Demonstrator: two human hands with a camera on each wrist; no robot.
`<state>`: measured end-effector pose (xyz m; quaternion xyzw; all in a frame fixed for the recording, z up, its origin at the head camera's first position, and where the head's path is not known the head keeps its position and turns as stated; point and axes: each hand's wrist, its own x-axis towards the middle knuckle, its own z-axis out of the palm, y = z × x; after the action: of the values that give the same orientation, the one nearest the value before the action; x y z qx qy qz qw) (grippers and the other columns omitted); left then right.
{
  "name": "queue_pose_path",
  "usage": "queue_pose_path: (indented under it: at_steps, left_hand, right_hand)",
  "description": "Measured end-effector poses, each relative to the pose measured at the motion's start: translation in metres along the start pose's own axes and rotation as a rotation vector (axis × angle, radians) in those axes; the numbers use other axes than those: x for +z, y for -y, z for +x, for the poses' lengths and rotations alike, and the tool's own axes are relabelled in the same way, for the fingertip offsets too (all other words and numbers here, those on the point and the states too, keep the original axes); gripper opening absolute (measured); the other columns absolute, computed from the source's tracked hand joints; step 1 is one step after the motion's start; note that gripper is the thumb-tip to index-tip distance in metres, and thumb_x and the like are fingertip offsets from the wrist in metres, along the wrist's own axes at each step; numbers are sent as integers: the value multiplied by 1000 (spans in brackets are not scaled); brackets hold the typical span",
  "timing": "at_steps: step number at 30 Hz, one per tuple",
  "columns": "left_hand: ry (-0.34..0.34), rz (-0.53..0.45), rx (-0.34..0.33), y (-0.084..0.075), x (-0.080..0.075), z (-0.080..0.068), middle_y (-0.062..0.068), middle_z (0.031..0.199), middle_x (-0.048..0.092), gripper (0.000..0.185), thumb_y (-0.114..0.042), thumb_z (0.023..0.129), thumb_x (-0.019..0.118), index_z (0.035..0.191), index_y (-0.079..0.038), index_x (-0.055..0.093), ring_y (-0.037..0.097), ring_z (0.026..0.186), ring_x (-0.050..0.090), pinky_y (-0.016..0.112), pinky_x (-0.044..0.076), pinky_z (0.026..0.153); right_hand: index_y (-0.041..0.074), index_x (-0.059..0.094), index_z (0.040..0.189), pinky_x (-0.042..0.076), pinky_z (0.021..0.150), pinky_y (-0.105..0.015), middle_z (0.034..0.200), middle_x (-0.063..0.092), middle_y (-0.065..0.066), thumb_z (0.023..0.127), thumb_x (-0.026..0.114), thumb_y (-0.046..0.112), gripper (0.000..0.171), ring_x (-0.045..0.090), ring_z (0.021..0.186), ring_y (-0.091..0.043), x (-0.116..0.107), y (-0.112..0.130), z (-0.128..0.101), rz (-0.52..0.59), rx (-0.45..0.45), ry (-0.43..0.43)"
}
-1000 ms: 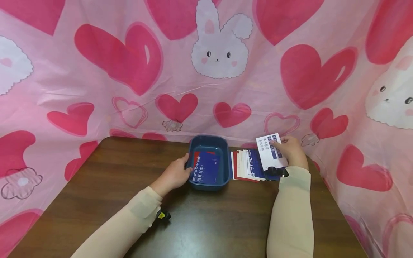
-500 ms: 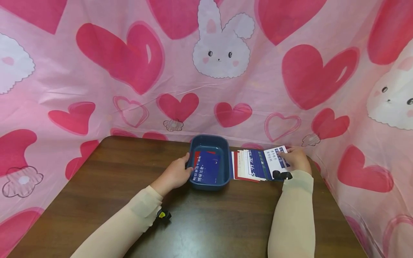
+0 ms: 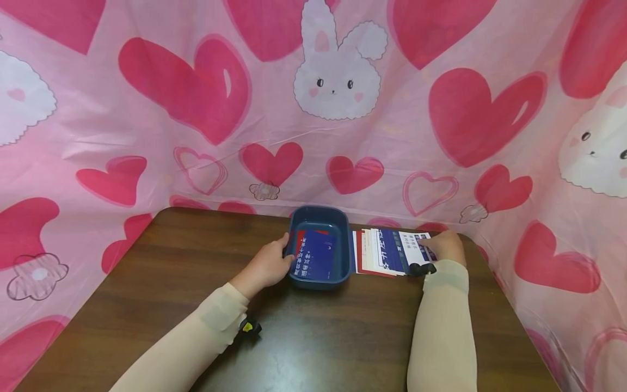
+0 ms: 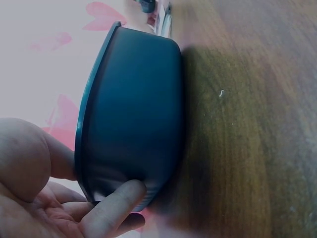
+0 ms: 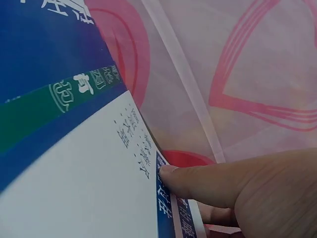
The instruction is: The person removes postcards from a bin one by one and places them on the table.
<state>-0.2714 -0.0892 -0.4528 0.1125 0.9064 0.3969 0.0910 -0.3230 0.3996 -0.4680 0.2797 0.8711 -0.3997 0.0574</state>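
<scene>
From where I stand, the brown wooden table [image 3: 147, 283] is boxed in by a pink cloth [image 3: 147, 136] printed with hearts and rabbits. Farthest left is the left hand [image 3: 266, 267], set against the near left end of a dark blue plastic tub [image 3: 318, 216]; the thumb hooks over the rim and the fingers [image 4: 116, 206] curl under its outer wall, so it grips the tub. Inside the tub lies a blue card [image 3: 315, 255] with white lettering, on top of a red one (only an edge of red shows).

Just right of the tub, flat on the table, is a fanned row of cards [image 3: 379, 251] in red, cream and blue. At its right end lies a white card with blue print [image 3: 413, 247], on top of the fan. The right hand [image 3: 448, 246] rests there, one fingertip [image 5: 171, 174] pressing down on that card's edge; how the other fingers lie I cannot tell.
</scene>
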Motion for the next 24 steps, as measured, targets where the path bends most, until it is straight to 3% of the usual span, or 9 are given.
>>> queue_pose_path:
  at_steps: [5,11,14,17,21,24]
  left_hand:
    - [-15,27,18,-1,0,0,30,178,42,72,-18,115,63,174,8,32,45,165,46,63,37,137]
    - [0,15,9,-3,0,0,28,179,41,72,-17,116,62,176,6,30,46,166,45,65,36,136]
    - [2,9,11,-4,0,-1,28,180,41,72,-18,116,63,176,6,30,46,167,44,65,36,136]
    - [5,6,14,-3,-1,-1,28,180,40,73,-19,116,63,176,6,29,46,167,44,65,36,136]
    - [7,1,9,-2,-3,-2,27,180,40,72,-20,117,62,176,5,30,47,167,43,66,36,136]
    - [6,-11,10,-1,-3,-1,27,181,39,69,-20,118,58,176,5,30,47,168,42,66,35,137]
  right_hand:
    - [-10,51,159,60,114,-67,143,62,-34,99,84,41,86,67,121,-47,1,8,-7,7,54,-17]
    - [-12,49,160,55,122,-66,144,61,-34,107,75,36,76,64,124,-46,-1,11,-14,-43,8,-10]
    - [-5,45,166,53,125,-67,149,59,-33,107,75,38,79,63,128,-47,-1,12,-15,-15,-19,-12]
    - [-1,47,167,47,128,-71,156,58,-34,107,73,41,77,59,135,-52,2,16,-13,-20,-93,-40]
    - [-6,71,140,49,124,-72,149,65,-37,105,70,50,66,62,131,-55,7,28,-5,-122,-255,-81]
    - [-5,76,135,52,122,-73,147,67,-37,105,69,52,65,64,130,-55,12,43,-9,-146,-301,-60]
